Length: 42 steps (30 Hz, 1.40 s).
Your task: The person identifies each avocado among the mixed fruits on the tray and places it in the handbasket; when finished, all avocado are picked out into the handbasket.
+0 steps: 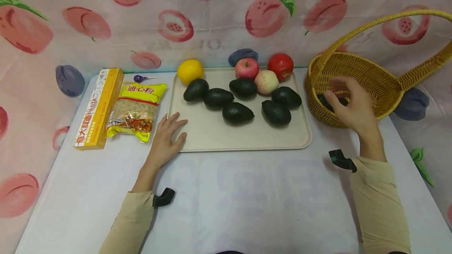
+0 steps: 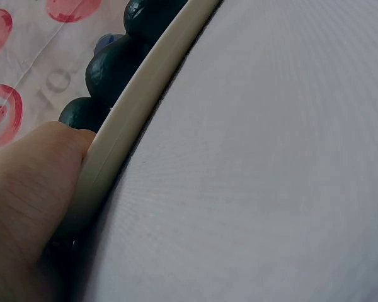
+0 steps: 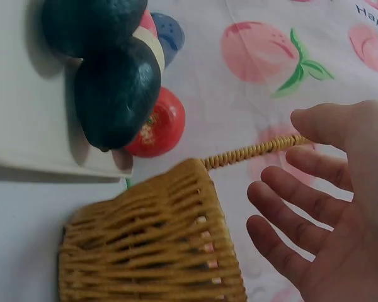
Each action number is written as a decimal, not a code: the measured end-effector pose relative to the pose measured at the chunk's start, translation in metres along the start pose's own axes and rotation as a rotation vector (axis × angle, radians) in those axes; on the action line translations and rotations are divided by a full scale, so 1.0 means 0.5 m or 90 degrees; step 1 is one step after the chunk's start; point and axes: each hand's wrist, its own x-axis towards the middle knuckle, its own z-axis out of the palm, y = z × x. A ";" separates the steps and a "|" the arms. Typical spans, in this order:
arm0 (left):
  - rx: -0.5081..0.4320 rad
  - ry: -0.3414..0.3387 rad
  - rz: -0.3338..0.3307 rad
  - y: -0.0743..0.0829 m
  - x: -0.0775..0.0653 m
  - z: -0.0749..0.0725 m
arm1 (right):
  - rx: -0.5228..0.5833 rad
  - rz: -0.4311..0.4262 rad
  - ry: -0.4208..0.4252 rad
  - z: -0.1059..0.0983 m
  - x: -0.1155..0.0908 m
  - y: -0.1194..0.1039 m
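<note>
My right hand (image 1: pixel 353 103) hovers over the wicker basket (image 1: pixel 319 117), fingers spread and loosely bent, holding nothing. Below it, partly hidden by the hand, a dark avocado (image 1: pixel 325 102) lies inside the basket. In the right wrist view the same hand (image 3: pixel 331 207) shows its bare palm and parted fingers. My left hand (image 1: pixel 167 138) rests at the front left corner of the cream tray (image 1: pixel 212 138), fingers spread over its rim. Several dark green avocados (image 1: pixel 237 113) lie on the tray, behind them an apple (image 1: pixel 246 68), a pale peach-like fruit (image 1: pixel 267 82), a tomato (image 1: pixel 280 66) and a lemon (image 1: pixel 190 71).
Left of the tray lie a yellow pasta box (image 1: pixel 99 109), a bag of macaroni (image 1: pixel 137 109) and a purple-wrapped lollipop (image 1: pixel 140 78). The basket's tall arched handle (image 1: pixel 374 22) rises at the right. A fruit-print cloth (image 1: pixel 212 22) hangs behind the white table (image 1: pixel 247 199).
</note>
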 end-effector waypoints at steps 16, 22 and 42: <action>0.001 -0.004 -0.009 0.005 -0.001 -0.002 | 0.025 -0.078 -0.064 0.042 -0.004 -0.029; -0.002 -0.005 -0.003 0.005 -0.001 -0.003 | 0.012 -0.088 -0.104 0.064 -0.008 -0.037; -0.002 0.001 0.000 0.004 0.000 -0.002 | -0.027 -0.090 -0.235 0.136 -0.028 -0.054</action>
